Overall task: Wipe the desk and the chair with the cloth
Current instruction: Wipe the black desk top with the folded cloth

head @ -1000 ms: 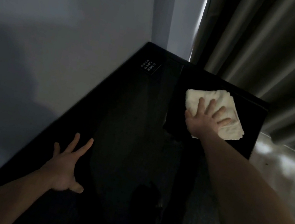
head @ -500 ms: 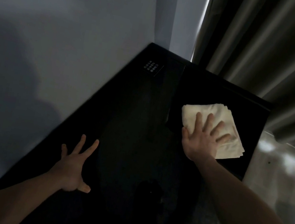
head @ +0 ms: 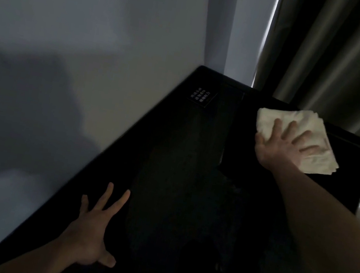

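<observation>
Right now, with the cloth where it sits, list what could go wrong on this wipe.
1. The cloth lies near the desk's far right edge; one more outward stroke could push it off.
2. The right hand presses it with flat fingers, not gripping, so the folded layers may slide or unfold.
3. The room is dim and the top black, so missed patches are hard to see. A small label near the wall might catch the cloth.
</observation>
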`<state>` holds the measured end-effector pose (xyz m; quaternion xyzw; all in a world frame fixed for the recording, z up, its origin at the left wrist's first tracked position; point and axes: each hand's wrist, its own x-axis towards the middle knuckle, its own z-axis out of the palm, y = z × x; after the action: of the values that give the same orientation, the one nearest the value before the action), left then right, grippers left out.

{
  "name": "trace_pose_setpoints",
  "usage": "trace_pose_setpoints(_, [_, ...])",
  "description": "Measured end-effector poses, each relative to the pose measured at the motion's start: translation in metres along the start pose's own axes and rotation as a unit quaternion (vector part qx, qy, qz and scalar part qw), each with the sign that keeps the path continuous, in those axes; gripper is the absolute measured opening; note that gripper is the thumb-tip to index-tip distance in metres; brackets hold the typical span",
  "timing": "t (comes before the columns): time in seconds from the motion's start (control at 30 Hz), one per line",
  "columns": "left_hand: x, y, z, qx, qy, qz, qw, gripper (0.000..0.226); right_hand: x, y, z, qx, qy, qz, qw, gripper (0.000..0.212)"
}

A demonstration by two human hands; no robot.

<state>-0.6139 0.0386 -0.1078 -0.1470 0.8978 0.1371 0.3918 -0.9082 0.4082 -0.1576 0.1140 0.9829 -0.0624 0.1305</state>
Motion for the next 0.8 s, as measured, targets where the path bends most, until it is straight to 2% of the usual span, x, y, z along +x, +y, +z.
trace_pose_setpoints(0.23, [-0.008, 0.008, -0.008, -0.001, -0.002, -0.012, 1.0, 0.152, -0.061, 0.009, 0.015, -0.002, -0.026, -0.069, 0.997, 0.075])
trace_pose_setpoints(0.33, [-0.018, 0.01, 0.002, 0.04, 0.047, -0.012, 0.998, 0.15, -0.107, 0.019, 0.027, 0.006, -0.032, -0.106, 0.994, 0.075])
trace_pose_setpoints(0.4, [-0.025, 0.007, 0.011, 0.05, 0.093, -0.013, 0.994, 0.139, -0.141, 0.023, 0.034, -0.004, -0.039, -0.133, 0.99, 0.076])
trace_pose_setpoints(0.57, [-0.067, -0.005, 0.053, 0.049, 0.157, 0.017, 0.986, 0.091, -0.243, 0.026, 0.06, -0.019, -0.07, -0.172, 0.982, 0.082])
trace_pose_setpoints(0.67, [-0.101, -0.01, 0.078, 0.066, 0.129, 0.035, 0.989, 0.087, -0.307, 0.025, 0.075, -0.025, -0.09, -0.204, 0.974, 0.086])
trace_pose_setpoints(0.8, [-0.157, -0.019, 0.113, 0.055, 0.11, 0.044, 0.991, 0.084, -0.395, 0.021, 0.094, -0.036, -0.117, -0.244, 0.962, 0.079])
